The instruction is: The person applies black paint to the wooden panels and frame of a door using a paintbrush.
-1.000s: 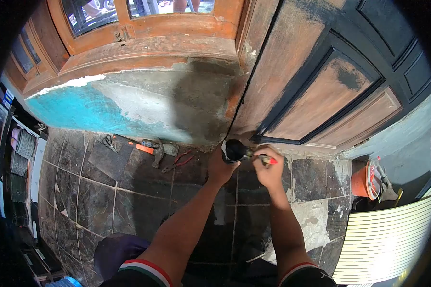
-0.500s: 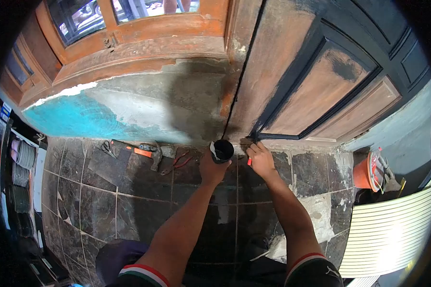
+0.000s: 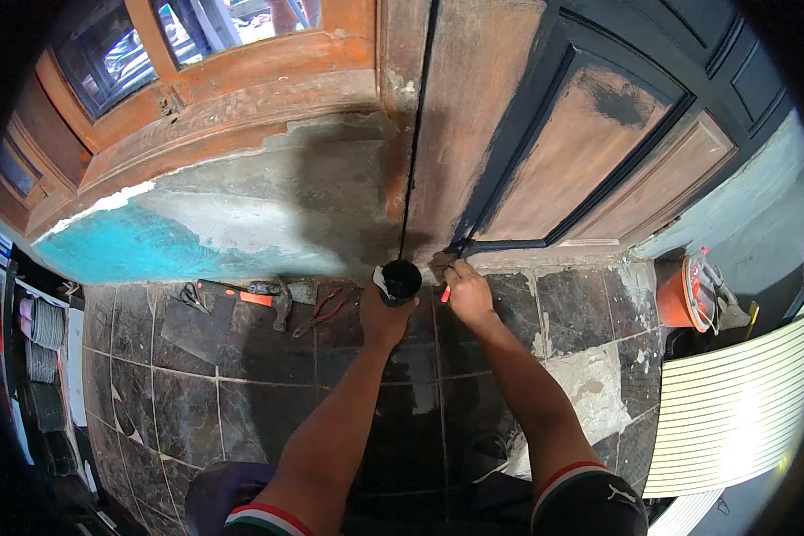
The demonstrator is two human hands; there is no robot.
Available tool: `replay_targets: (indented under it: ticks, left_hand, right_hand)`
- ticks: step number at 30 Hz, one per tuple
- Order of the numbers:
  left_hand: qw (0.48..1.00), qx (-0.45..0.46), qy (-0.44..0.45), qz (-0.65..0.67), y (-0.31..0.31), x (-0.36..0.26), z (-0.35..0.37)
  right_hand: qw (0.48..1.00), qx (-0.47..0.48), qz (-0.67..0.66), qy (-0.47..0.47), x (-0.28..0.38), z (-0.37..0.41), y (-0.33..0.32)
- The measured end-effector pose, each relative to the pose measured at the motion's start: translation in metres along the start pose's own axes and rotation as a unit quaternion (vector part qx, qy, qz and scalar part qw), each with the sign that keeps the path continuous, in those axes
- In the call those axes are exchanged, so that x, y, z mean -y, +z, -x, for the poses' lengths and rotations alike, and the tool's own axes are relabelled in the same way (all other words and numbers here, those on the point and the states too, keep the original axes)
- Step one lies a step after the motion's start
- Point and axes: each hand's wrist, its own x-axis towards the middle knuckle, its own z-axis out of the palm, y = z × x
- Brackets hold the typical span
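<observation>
Dark tiled floor [image 3: 268,411], half-painted door [image 3: 590,152], turquoise-patched wall [image 3: 125,243]

- Window: weathered orange-brown wooden frame [image 3: 241,62], worn along the sill [image 3: 232,121]; bright surroundings visible through the glass panes [image 3: 112,62].
- Wall below window [image 3: 241,219]: turquoise paint at left, whitish and bare grey areas toward the right, ragged white edge beneath the woodwork.
- Right-hand wall [image 3: 771,210]: pale blue-grey, patchy finish.
- Floor [image 3: 188,406]: dark marbled tiles, light grout lines; irregular pale patch [image 3: 591,384] at right, whitish marks near the wall base.
- Left side: shelving [image 3: 77,366] holding stacked items.
- Right side: orange bucket [image 3: 673,297] near a cream ribbed sheet [image 3: 724,406].
- Lighting: strong glare on the sheet; dark shadow [image 3: 339,196] across the window wall.
</observation>
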Motion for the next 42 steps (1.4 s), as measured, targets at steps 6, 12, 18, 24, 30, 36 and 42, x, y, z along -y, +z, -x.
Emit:
replay_targets:
  ticks: [6,12,18,24,30,36,42]
  left_hand:
    - [1.0,0.002,0.026,-0.012,0.001,0.003,-0.003]
    - [0.999,-0.016,0.012,-0.026,0.002,0.005,-0.005]
    - [1.0,-0.009,0.023,-0.015,-0.001,-0.002,-0.004]
    - [1.0,-0.008,0.016,-0.016,-0.002,-0.007,-0.004]
    - [0.999,-0.007,0.025,-0.023,0.003,0.012,-0.007]
    - [0.999,-0.006,0.051,-0.012,0.003,0.011,-0.007]
    - [0.996,-0.011,0.057,0.063,0.001,-0.008,-0.002]
  right_hand:
    - [0.999,0.044,0.014,0.018,-0.001,-0.002,0.02]
    - [0.994,0.073,0.07,-0.029,0.003,0.0,0.025]
    - [0.996,0.081,0.03,-0.035,0.018,-0.006,-0.002]
    - [0.997,0.07,0.015,0.039,0.017,-0.014,-0.001]
    - [0.999,0.014,-0.003,0.03,0.015,-0.02,0.007]
    - [0.996,-0.063,-0.047,-0.031,0.032,-0.026,-0.046]
    - [0.999,-0.039,-0.012,-0.023,0.003,-0.014,0.007]
